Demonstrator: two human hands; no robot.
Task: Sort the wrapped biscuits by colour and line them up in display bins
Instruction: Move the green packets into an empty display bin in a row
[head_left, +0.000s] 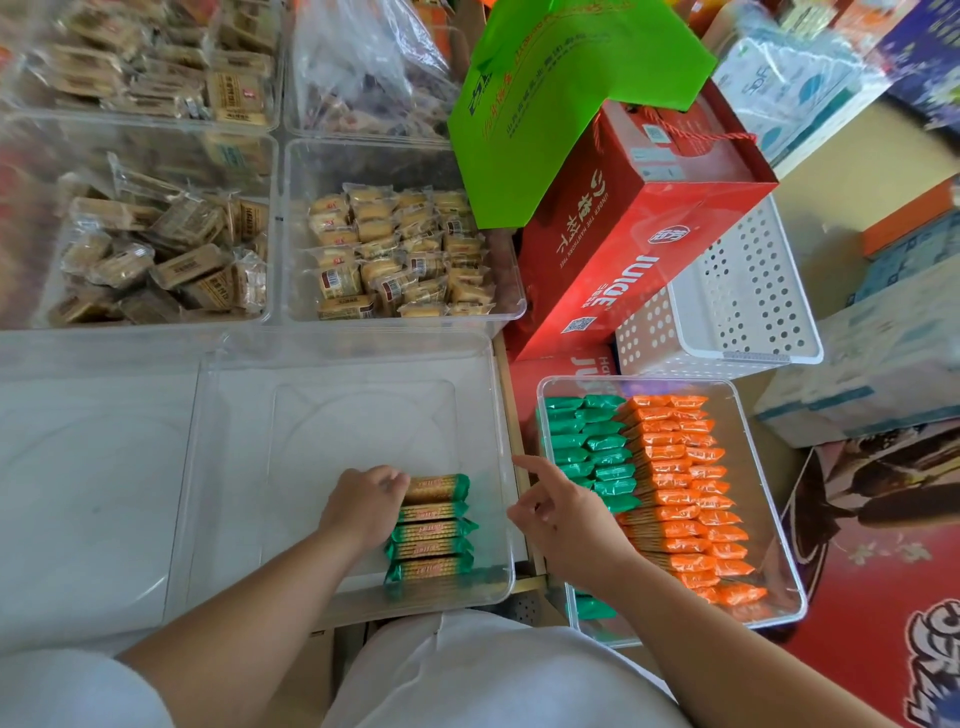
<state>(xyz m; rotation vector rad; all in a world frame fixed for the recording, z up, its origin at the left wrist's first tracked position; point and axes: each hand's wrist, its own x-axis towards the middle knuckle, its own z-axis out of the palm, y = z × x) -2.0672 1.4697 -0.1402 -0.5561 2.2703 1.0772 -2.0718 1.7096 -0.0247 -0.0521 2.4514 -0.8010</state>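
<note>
Five green biscuits (432, 530) lined up, left ends hidden by left hand (363, 506)

One head view, steep and close

I have a single wide-angle head camera, looking forward and steeply down, close over the clear bin (343, 467) at lower centre; both forearms enter from the bottom edge, and stacked goods bend along the upper corners.

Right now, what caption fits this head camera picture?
Left hand steadies green biscuits in a clear bin; right hand hovers empty.
</note>
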